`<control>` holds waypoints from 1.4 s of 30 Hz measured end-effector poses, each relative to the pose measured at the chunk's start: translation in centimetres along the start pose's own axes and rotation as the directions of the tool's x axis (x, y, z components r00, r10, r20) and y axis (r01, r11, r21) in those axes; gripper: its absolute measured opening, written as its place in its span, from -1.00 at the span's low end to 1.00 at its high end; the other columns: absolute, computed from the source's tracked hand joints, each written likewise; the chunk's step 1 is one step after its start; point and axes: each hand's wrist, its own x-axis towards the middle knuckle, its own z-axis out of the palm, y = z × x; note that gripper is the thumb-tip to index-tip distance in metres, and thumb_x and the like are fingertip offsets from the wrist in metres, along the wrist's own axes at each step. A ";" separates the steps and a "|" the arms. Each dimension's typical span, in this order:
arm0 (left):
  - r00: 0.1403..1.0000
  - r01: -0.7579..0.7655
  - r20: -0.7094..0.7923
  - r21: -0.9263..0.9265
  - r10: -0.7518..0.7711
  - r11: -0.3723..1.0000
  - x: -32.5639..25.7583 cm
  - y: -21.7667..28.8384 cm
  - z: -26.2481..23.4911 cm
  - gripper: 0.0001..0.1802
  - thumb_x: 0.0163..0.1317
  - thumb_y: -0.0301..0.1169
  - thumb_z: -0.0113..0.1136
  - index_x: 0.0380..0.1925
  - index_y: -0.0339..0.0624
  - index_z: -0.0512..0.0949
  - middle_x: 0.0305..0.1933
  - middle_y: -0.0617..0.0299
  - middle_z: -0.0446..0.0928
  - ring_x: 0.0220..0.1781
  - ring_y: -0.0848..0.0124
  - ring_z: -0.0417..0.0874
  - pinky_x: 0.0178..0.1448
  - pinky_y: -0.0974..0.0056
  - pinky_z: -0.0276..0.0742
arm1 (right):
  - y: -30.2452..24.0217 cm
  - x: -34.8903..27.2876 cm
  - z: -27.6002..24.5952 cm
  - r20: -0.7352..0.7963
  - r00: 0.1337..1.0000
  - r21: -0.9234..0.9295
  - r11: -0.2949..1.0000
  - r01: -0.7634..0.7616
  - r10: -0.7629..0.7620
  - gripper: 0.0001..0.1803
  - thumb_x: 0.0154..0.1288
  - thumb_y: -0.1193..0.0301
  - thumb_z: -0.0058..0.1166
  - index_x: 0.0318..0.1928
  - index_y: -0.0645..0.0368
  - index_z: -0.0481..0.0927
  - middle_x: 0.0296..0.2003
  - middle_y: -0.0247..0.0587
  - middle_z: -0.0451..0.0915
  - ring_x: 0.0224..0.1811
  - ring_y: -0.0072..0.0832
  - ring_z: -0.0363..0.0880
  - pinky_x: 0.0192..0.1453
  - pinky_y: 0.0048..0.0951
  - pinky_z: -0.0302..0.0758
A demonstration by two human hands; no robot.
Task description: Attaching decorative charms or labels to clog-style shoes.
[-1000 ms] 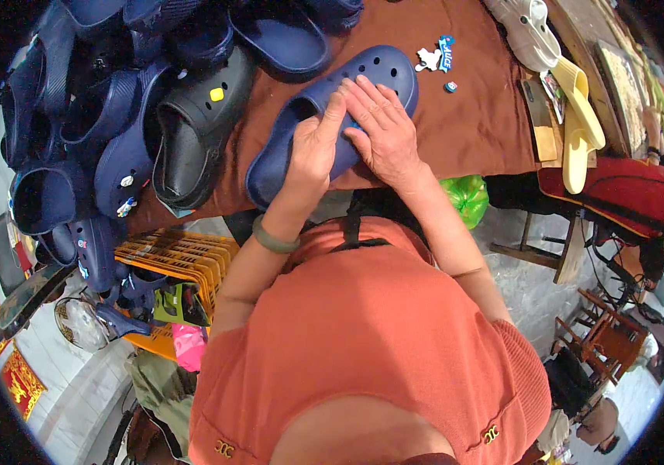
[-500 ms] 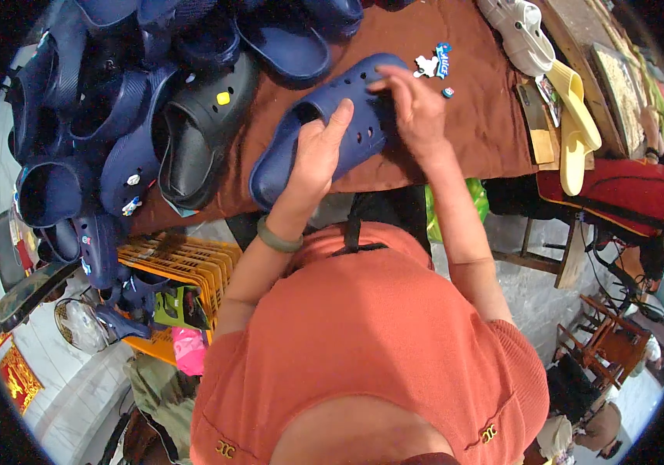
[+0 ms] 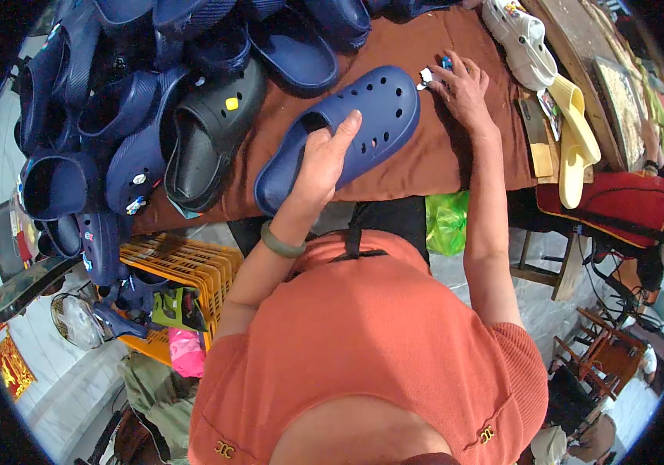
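A navy blue clog [image 3: 382, 105] with round holes lies slanted over the brown cloth. My left hand [image 3: 323, 159] is closed on it, fingers inside the foot opening and thumb on the upper. Right of its toe, my right hand [image 3: 464, 89] reaches down with fingers apart over some small shoe charms. A white charm [image 3: 426, 77] shows beside my thumb, and part of a blue charm [image 3: 447, 63] shows at the fingertips. Whether the fingers touch them I cannot tell. Left of the blue clog rests a black clog [image 3: 209, 136] with a yellow charm [image 3: 231, 103] on it.
Several navy clogs [image 3: 134, 174] are heaped at the left and back of the brown cloth [image 3: 495, 159]. White clogs [image 3: 519, 43] and yellow slides [image 3: 576, 143] line its right side. An orange crate [image 3: 185, 252] stands lower left, and a green plastic bag [image 3: 447, 221] hangs below the table edge.
My right hand has left the clog's toe and moved right, onto the charms. A small round charm there is now hidden by it. My left hand keeps its hold on the clog.
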 end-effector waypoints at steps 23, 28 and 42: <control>0.999 0.011 0.044 -0.015 -0.010 1.000 0.1 -0.1 0.0 -0.62 0.32 -0.24 0.08 -0.01 -0.31 0.47 -0.07 0.15 0.56 -0.11 0.44 0.60 0.01 0.32 0.54 | -5.7 -1.8 -2.3 0.107 0.867 0.781 0.499 -0.377 0.487 -0.81 0.13 0.48 0.18 -0.19 0.16 0.66 -0.29 -0.24 0.65 -0.18 -0.40 0.56 -0.05 -0.42 0.44; 0.999 0.006 0.039 0.004 -0.007 1.000 0.1 -0.3 -0.2 -0.58 0.30 -0.24 0.11 0.03 -0.33 0.45 -0.03 0.13 0.54 -0.07 0.43 0.59 0.06 0.31 0.52 | -6.9 -2.0 -2.9 0.022 0.918 0.710 0.641 -0.293 0.396 -0.82 0.09 0.52 0.23 -0.24 0.12 0.67 -0.25 -0.27 0.65 -0.08 -0.46 0.57 0.02 -0.52 0.42; 0.998 0.039 0.054 -0.018 -0.038 0.999 0.1 -0.2 -0.2 -0.55 0.31 -0.25 0.10 0.07 -0.35 0.41 0.03 0.12 0.52 -0.03 0.41 0.58 0.10 0.31 0.50 | -7.8 -2.4 -3.4 -0.153 0.987 0.510 0.860 0.036 0.049 -0.68 -0.02 0.38 0.32 -0.18 0.08 0.63 -0.17 -0.25 0.61 -0.02 -0.33 0.50 0.17 -0.26 0.28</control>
